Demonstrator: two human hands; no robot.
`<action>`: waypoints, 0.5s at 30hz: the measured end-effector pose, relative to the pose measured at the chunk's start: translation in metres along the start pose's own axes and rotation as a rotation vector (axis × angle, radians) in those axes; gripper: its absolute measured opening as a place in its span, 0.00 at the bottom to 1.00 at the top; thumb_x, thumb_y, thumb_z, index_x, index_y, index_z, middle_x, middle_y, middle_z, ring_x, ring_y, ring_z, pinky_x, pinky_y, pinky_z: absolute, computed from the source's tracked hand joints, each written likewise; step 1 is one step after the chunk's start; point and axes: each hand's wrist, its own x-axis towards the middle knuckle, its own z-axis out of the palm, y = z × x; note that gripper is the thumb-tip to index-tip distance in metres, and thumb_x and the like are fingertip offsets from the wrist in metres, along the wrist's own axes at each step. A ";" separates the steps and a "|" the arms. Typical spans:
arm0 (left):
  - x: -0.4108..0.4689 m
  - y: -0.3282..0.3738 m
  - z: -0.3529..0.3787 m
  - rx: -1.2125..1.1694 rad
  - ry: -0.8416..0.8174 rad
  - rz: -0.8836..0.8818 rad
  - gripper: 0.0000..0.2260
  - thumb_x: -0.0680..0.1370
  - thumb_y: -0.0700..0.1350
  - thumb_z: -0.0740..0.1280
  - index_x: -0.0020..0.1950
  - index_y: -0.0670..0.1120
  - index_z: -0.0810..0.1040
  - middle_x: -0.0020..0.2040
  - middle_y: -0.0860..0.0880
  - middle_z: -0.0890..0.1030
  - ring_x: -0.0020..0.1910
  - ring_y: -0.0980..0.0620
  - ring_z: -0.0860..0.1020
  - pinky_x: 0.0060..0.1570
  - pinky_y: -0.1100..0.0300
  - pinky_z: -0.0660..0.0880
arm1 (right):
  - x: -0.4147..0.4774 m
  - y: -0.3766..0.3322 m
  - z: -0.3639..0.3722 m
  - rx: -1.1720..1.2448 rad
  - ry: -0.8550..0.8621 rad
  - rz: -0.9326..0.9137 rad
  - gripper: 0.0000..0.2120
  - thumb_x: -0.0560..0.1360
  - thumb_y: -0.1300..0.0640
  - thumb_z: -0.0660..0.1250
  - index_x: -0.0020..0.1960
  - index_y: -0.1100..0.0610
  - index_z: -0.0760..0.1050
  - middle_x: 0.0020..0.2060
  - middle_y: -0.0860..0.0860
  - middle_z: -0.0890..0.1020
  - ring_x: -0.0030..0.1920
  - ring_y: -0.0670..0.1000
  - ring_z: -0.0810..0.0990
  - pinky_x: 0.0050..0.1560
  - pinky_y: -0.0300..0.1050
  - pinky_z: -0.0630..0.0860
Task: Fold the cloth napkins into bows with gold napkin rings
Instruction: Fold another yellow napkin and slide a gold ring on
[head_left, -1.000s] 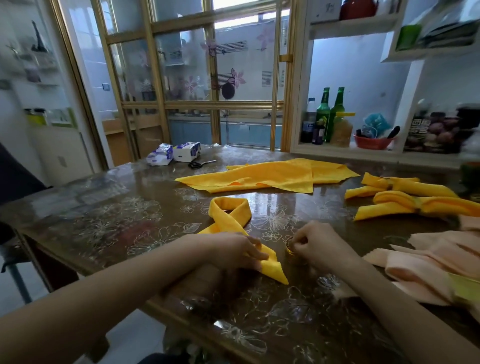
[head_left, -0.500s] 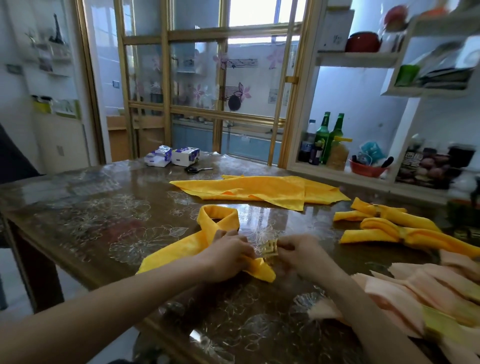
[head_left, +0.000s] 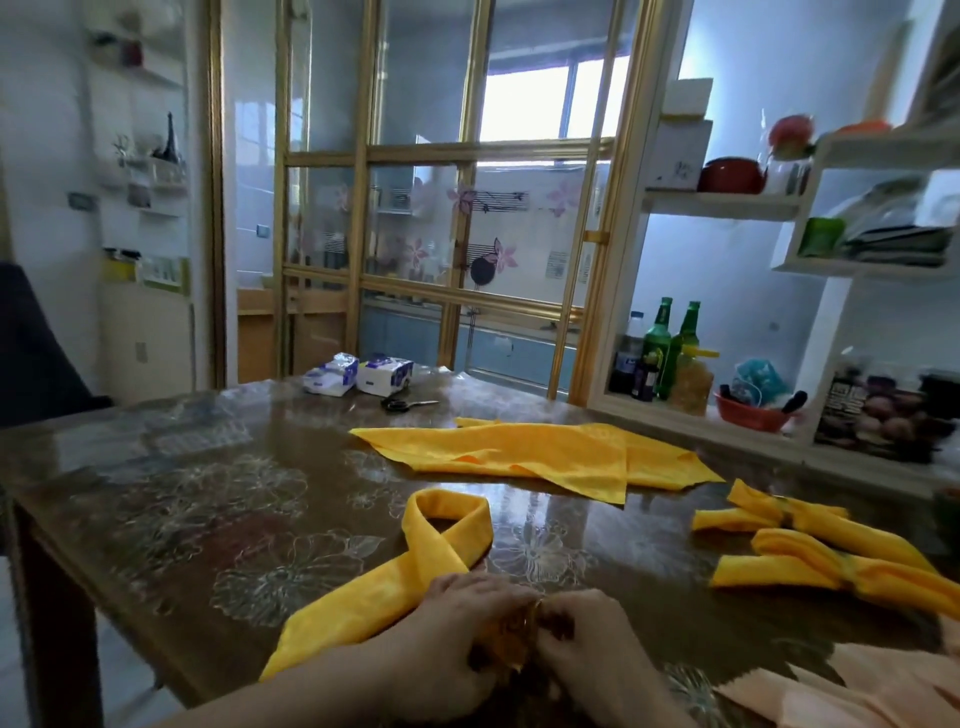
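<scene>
open tabletop (head_left: 156, 509) left, finished bows (head_left: 810, 551) right

One yellow napkin (head_left: 447, 540), folded to a band, lies looped, tails crossed. Its gold ring (head_left: 525, 621) sits at the crossing, mostly hidden. Two ringed yellow bows (head_left: 826, 566) at right; flat yellow napkins (head_left: 519, 449) behind; peach napkins (head_left: 862, 686) nearest me.
</scene>
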 end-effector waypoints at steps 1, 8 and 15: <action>0.003 0.000 -0.001 -0.024 0.017 0.007 0.27 0.75 0.49 0.68 0.72 0.59 0.64 0.69 0.63 0.64 0.69 0.67 0.57 0.71 0.64 0.51 | 0.000 0.000 0.000 -0.011 0.016 0.004 0.14 0.70 0.62 0.63 0.29 0.49 0.72 0.26 0.43 0.78 0.29 0.42 0.78 0.32 0.34 0.75; 0.021 -0.002 -0.008 -0.063 0.129 -0.001 0.23 0.72 0.46 0.73 0.66 0.52 0.72 0.62 0.53 0.75 0.61 0.58 0.71 0.61 0.66 0.67 | -0.002 -0.004 0.009 -0.097 0.147 -0.049 0.12 0.72 0.59 0.65 0.51 0.45 0.81 0.35 0.39 0.78 0.41 0.37 0.76 0.39 0.28 0.66; 0.019 -0.008 -0.026 0.065 0.126 0.002 0.21 0.72 0.46 0.72 0.65 0.53 0.75 0.63 0.53 0.73 0.62 0.56 0.68 0.63 0.61 0.63 | -0.002 -0.002 0.010 0.324 0.234 0.121 0.12 0.71 0.62 0.72 0.34 0.47 0.80 0.25 0.46 0.81 0.25 0.41 0.77 0.29 0.32 0.71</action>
